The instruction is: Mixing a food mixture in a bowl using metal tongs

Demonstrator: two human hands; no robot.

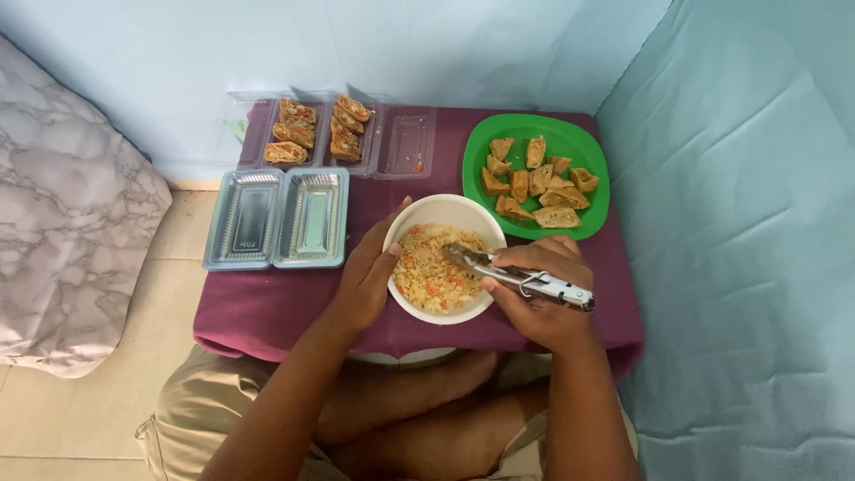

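White bowl (443, 211) w/ rice; right hand (543, 298) dips tongs (517, 277) in.
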